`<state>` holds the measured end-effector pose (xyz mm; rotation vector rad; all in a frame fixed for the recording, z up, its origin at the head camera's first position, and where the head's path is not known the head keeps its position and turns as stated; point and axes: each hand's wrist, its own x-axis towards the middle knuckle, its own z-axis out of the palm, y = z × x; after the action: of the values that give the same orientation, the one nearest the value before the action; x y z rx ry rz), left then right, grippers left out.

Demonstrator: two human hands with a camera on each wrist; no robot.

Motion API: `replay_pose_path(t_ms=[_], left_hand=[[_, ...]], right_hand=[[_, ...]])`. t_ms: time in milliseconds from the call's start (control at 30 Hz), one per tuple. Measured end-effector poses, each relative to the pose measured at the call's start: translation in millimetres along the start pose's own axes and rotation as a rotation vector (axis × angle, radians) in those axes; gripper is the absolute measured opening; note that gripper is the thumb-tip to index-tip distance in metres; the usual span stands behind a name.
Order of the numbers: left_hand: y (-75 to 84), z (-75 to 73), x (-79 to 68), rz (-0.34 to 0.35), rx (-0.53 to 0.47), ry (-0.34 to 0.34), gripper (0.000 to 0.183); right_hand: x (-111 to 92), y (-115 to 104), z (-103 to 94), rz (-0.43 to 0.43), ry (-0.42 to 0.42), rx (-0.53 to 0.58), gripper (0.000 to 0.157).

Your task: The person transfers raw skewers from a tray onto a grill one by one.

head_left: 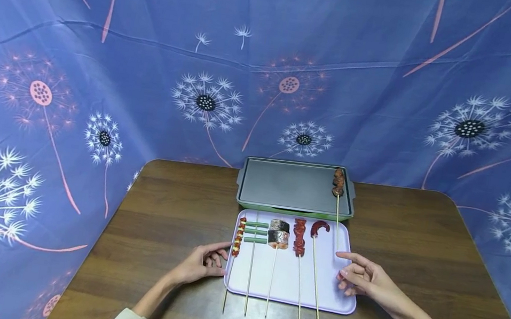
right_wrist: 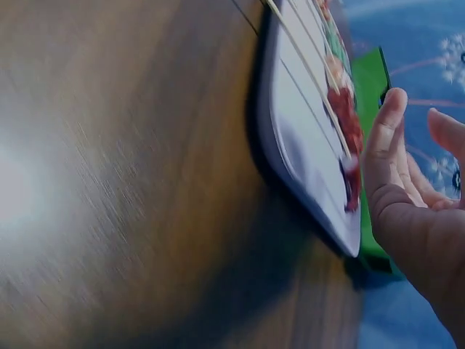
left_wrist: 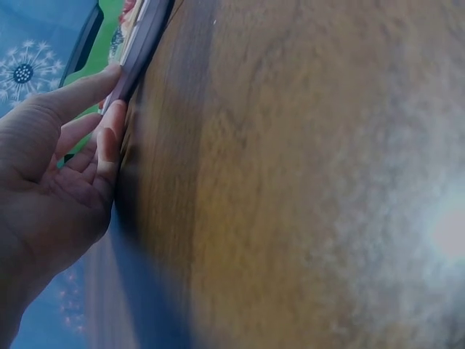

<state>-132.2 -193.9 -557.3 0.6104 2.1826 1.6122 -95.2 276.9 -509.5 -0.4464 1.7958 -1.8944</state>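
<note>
My left hand (head_left: 205,259) touches the left rim of a lilac-edged white tray (head_left: 285,284) with loosely bent fingers. On the tray lie several skewers side by side: one of small red and yellow pieces (head_left: 238,238), one of green bean pieces (head_left: 254,239), one of silver-skinned fish chunks (head_left: 278,238), one of red meat (head_left: 299,238) and one with a dark red curved piece (head_left: 320,227). A browned meat skewer (head_left: 338,182) lies on the griddle, its stick reaching down over the tray. Beside that stick's end my right hand (head_left: 367,282) hovers over the tray's right side, fingers relaxed.
The grey griddle (head_left: 288,183) with a green base stands directly behind the tray, at the back edge of the wooden table (head_left: 182,198). Several skewer sticks overhang the tray's front rim. Blue dandelion-patterned cloth (head_left: 368,115) hangs behind and at the sides.
</note>
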Motion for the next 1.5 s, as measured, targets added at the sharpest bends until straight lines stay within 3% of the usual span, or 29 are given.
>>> replay_pose_path(t_ms=[167, 400, 600, 967, 1333, 1500], left_hand=[[0.1, 0.1, -1.6, -0.001, -0.002, -0.002, 0.069], [-0.5, 0.1, -2.0, 0.023, -0.011, -0.001, 0.069], [0.4, -0.7, -0.9, 0.011, -0.003, 0.005, 0.068], [1.3, -2.3, -0.3, 0.026, -0.001, 0.002, 0.068], [0.9, 0.2, -0.6, -0.002, -0.010, 0.004, 0.068], [-0.2, 1.1, -0.8, 0.002, -0.007, 0.006, 0.068]], right_hand=[[-7, 9, 19.1, 0.006, -0.037, -0.003, 0.041], [-15, 23, 37.1, -0.054, -0.135, 0.104, 0.042], [-22, 35, 45.8, -0.056, -0.166, 0.145, 0.043], [-28, 45, 60.5, -0.016, -0.136, 0.067, 0.050], [-31, 57, 71.5, -0.004, -0.071, 0.106, 0.062], [-32, 60, 74.5, 0.012, -0.072, 0.192, 0.068]])
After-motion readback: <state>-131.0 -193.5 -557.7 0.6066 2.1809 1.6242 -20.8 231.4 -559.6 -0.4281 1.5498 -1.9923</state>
